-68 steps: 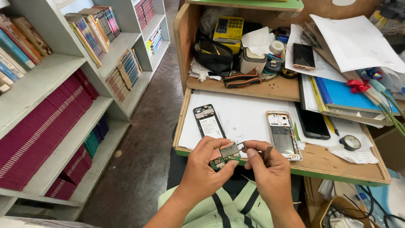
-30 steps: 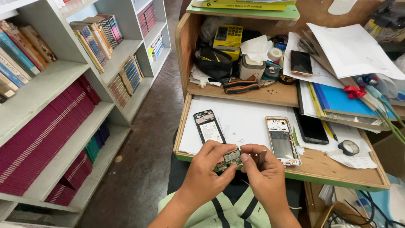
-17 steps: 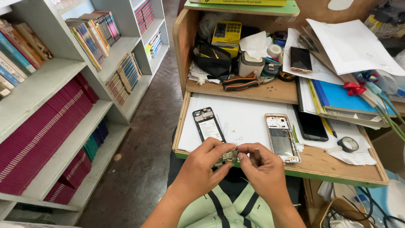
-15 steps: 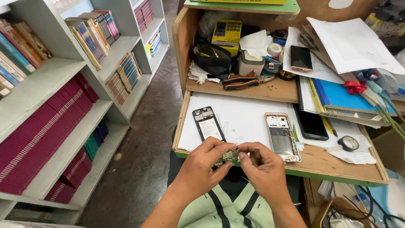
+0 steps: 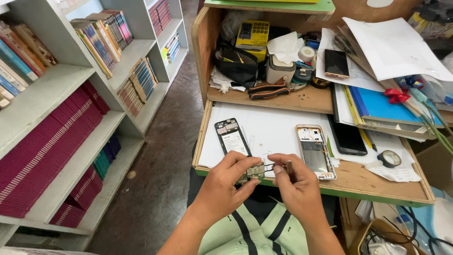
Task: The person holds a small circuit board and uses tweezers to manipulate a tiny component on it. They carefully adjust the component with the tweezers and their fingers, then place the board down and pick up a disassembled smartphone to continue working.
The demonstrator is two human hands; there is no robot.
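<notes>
item: small circuit board [image 5: 255, 171], out of its phone, held over the near tabletop [image 5: 377, 182] edge. state of work: two opened phone bodies [image 5: 232, 137] [image 5: 315, 150] lie stripped on white paper; reassembly not done. left hand [image 5: 225, 189]: grip pinching the board. right hand [image 5: 296, 186]: fingers closed on a thin tool, probably tweezers, tip at the board.

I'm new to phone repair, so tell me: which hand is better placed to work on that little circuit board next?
The right hand, probably. It pinches a thin tool whose tip meets the small circuit board, while the left hand grips that board from the other side, so it looks occupied steadying it.
</notes>
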